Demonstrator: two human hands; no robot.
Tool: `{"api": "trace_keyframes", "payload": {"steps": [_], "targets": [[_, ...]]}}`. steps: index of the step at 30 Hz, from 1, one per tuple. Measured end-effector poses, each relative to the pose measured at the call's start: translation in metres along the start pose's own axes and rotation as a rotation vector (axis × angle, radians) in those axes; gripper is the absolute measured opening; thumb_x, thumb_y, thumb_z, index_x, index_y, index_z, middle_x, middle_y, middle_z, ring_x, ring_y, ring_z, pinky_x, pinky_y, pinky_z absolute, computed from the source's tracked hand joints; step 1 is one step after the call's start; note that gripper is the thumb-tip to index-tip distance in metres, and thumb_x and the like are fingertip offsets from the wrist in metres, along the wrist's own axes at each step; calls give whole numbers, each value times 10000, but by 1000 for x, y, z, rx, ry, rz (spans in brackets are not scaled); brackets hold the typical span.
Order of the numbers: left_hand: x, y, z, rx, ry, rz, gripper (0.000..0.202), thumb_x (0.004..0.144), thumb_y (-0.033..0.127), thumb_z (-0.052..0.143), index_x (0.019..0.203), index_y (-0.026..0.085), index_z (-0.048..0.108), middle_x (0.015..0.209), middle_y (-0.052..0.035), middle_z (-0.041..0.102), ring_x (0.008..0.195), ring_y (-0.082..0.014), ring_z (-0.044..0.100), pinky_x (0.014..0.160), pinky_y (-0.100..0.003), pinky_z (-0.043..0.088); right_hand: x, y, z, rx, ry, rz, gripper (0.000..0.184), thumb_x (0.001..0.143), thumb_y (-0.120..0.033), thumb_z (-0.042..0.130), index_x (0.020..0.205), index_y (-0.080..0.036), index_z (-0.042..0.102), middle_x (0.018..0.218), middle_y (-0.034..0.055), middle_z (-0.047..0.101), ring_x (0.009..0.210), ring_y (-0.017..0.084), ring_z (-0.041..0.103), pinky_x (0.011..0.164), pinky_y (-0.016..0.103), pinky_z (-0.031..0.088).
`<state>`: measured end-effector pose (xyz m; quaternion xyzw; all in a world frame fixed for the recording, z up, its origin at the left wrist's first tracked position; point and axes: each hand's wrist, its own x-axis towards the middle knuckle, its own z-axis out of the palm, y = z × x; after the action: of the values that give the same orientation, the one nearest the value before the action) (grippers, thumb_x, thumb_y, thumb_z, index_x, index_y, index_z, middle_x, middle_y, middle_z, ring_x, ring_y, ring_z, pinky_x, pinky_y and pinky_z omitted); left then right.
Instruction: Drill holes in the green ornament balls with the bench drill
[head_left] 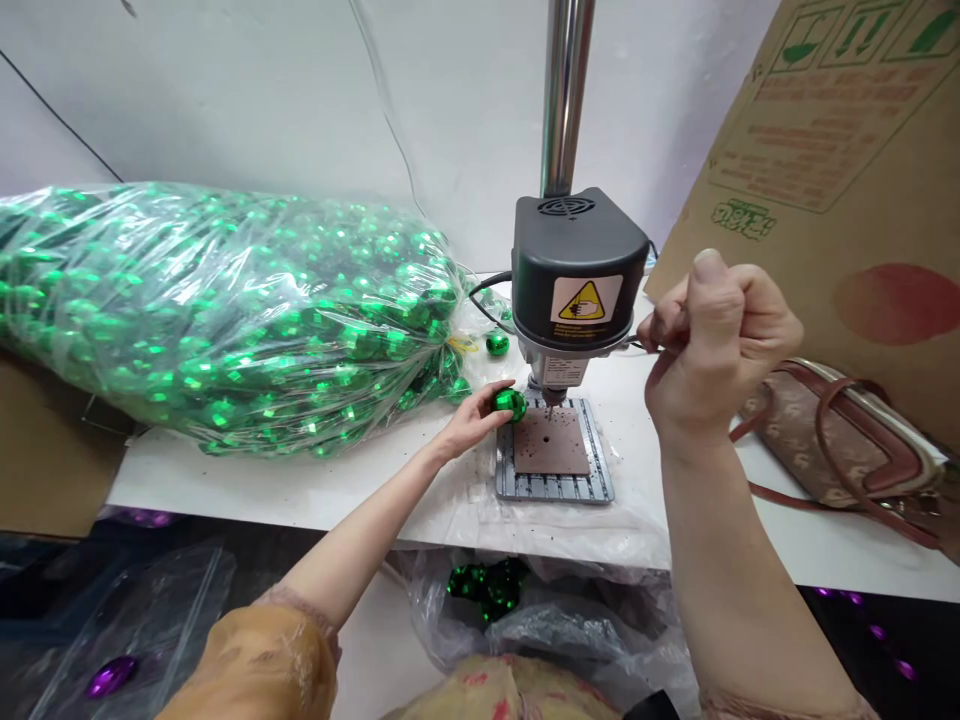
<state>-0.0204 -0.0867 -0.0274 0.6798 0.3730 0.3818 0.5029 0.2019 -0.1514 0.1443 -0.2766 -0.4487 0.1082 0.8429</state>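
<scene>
My left hand (474,418) grips a shiny green faceted ball (509,404) between thumb and fingers. The ball is at the left side of the small bench drill press (576,265), beside its drill bit (551,410). Under the bit lies a brown square board (551,445) with a dark hole and scattered dark chips, on the slotted metal base (555,488). Raised to the right of the motor housing, my right hand (712,330) is closed around the drill press lever (636,345). Only a thin piece of the lever shows; the fingers hide the rest.
A large clear bag (225,320) full of green balls lies at the left. One loose green ball (497,344) sits behind my left hand. A brown handbag (847,440) and a cardboard box (832,200) stand at right. Below the table edge, plastic sheeting holds green balls (487,588).
</scene>
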Motion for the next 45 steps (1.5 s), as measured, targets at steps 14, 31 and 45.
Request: {"api": "trace_keyframes", "payload": {"steps": [14,31,45], "targets": [[-10,-9,34,-81,39,-75,774,674,602,902,1278,162,700,1089,-101,760,1009,-272,701,877,-379,565,-2,4,-4,-5,-39,-12,464,923,-399,669,596,-223,390,492,-78,378,425,47,341,438,265,300],[-8,3,52,91,56,-65,556,656,436,921,1106,155,754,781,5,649,652,-124,532,579,-244,415,-4,4,-6,-4,-46,-12,454,921,-428,671,607,-228,412,501,-76,375,442,54,349,475,279,303],[-22,-7,73,171,146,50,567,726,361,923,1238,214,725,1212,-101,723,1173,-307,668,1053,-464,529,-4,3,-5,-13,-36,7,460,914,-444,672,608,-228,405,502,-75,404,438,56,353,460,285,308]]}}
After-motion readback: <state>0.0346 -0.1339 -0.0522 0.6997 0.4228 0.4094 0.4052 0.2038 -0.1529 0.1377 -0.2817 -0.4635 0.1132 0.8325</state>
